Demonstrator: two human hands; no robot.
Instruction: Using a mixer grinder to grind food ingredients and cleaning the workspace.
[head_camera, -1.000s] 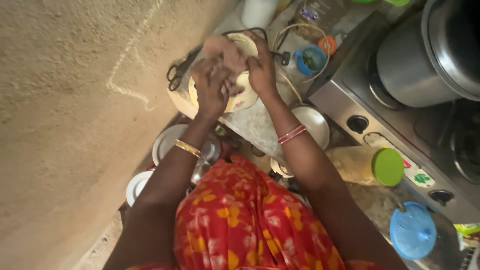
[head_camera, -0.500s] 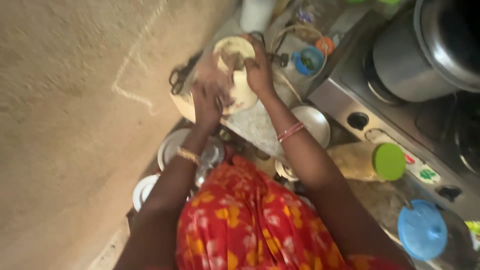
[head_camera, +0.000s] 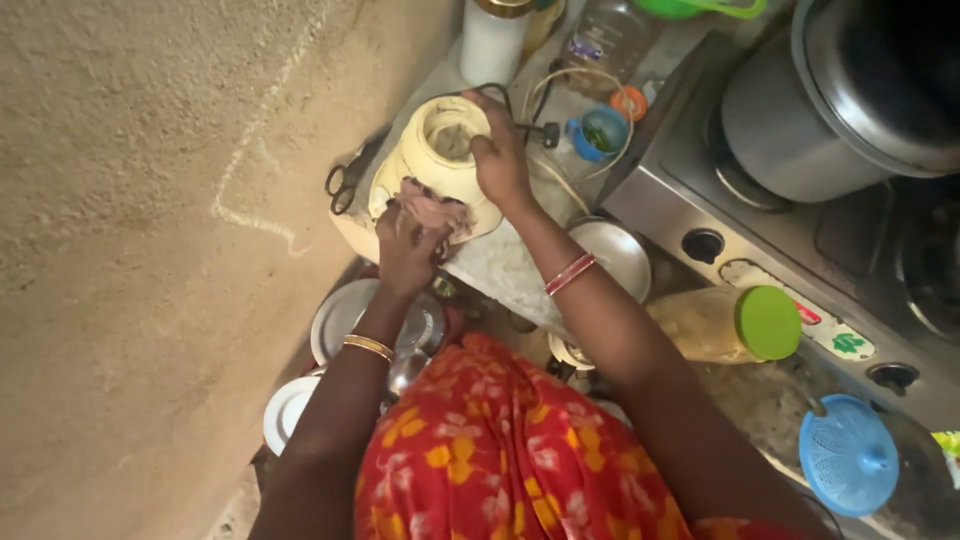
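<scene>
A cream-coloured mixer base stands on the stone counter near the wall. My left hand presses a crumpled pinkish cloth against the base's lower front. My right hand grips the base's upper right rim, beside its round top opening. A black cord loops out behind the base.
Black scissors lie left of the base. A steel stove with a large pot is on the right. A green-lidded jar, steel bowl, blue strainer, white container and steel plates surround me.
My left hand has slid down from the top of the base to its lower front with the cloth. My right hand stays on the rim.
</scene>
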